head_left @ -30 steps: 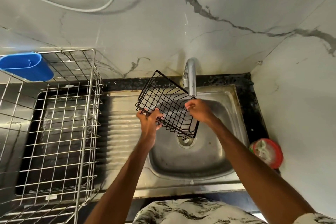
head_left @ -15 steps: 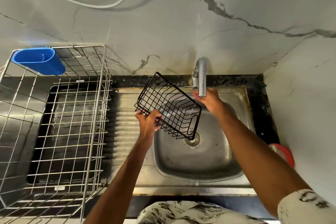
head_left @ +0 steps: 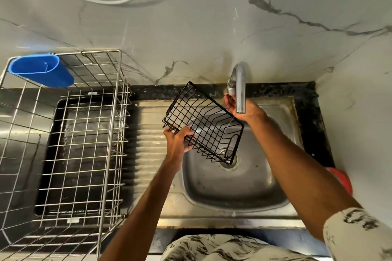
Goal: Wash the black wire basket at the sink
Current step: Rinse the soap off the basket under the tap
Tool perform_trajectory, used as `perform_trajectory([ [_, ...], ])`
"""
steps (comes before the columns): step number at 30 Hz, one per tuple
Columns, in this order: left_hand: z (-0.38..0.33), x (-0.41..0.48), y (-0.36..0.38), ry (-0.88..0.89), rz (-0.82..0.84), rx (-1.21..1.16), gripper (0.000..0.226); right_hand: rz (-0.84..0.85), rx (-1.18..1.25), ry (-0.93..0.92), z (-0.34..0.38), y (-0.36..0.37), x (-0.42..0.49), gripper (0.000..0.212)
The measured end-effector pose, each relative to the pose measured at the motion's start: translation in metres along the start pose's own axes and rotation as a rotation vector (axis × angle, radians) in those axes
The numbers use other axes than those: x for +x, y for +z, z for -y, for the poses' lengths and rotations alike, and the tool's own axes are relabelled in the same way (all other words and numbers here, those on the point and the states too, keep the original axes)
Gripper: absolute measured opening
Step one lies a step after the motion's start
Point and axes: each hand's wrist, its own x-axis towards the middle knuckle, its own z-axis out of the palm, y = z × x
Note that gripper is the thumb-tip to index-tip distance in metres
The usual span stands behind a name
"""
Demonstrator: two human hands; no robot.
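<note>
Right hand moved off basket up to tap, grip unclear. Left hand clamps basket's near-left corner, long axis slanting toward drain, under spout.

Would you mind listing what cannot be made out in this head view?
- Tap handle: the right hand reaches behind the faucet; its fingertips are hidden.
- Red object: mostly behind the right forearm.
- Water flow: too faint to confirm.
- Left hand grips the black wire basket; palm unseen.

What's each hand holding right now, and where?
The left hand grips the black wire basket by its near-left rim. The right hand reaches behind the faucet; its grip is hidden.
</note>
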Motion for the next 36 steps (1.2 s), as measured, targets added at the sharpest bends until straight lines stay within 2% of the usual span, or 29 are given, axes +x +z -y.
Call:
perform_trajectory([
  [3,0.001,0.0,0.001,0.001,0.013,-0.003,0.082,-0.112,-0.128,0.02,0.014,-0.02,0.047,0.026],
  [5,0.002,-0.001,0.001,0.006,0.019,-0.006,0.08,-0.178,-0.309,0.004,0.025,-0.051,0.11,0.044],
  [8,0.004,-0.001,0.002,0.007,0.015,-0.016,0.078,-0.157,-0.364,-0.021,0.032,-0.079,0.163,0.061],
  [9,0.004,-0.001,0.003,0.008,0.014,-0.013,0.078,-0.155,-0.403,-0.044,0.03,-0.076,0.154,0.062],
  [12,0.003,-0.002,0.005,0.01,0.02,-0.006,0.079,-0.148,-0.249,-0.028,0.022,-0.052,0.099,0.042],
  [14,0.003,-0.002,0.005,0.009,0.016,-0.011,0.081,-0.064,-0.177,-0.026,0.02,-0.038,0.057,0.033],
  [16,0.004,-0.003,0.005,0.006,0.022,-0.007,0.08,-0.003,-0.229,-0.075,0.016,-0.033,0.015,0.024],
  [18,0.004,-0.009,0.005,0.025,0.036,0.014,0.068,0.011,-0.454,-0.216,0.005,-0.037,-0.015,0.022],
  [20,0.004,-0.016,0.003,0.04,0.038,0.033,0.058,0.015,-0.68,-0.387,-0.011,-0.043,-0.039,0.028],
  [22,0.007,-0.022,0.0,0.027,0.031,0.037,0.064,0.073,-0.86,-0.519,-0.033,-0.05,-0.063,0.028],
  [26,0.003,-0.044,-0.001,-0.03,0.004,0.046,0.096,0.115,-1.136,-0.767,-0.081,-0.057,-0.117,0.013],
  [28,0.003,-0.054,0.0,-0.02,-0.036,0.057,0.096,0.212,-1.224,-0.771,-0.104,-0.055,-0.142,0.013],
  [31,0.007,-0.062,0.005,0.011,-0.081,0.072,0.1,0.341,-1.464,-0.723,-0.132,-0.057,-0.157,0.025],
  [33,0.006,-0.07,0.009,0.016,-0.079,0.079,0.105,0.284,-1.611,-0.862,-0.146,-0.059,-0.156,0.019],
  [36,-0.005,-0.087,0.011,0.037,-0.081,0.098,0.108,0.229,-1.58,-0.953,-0.154,-0.062,-0.161,0.017],
])
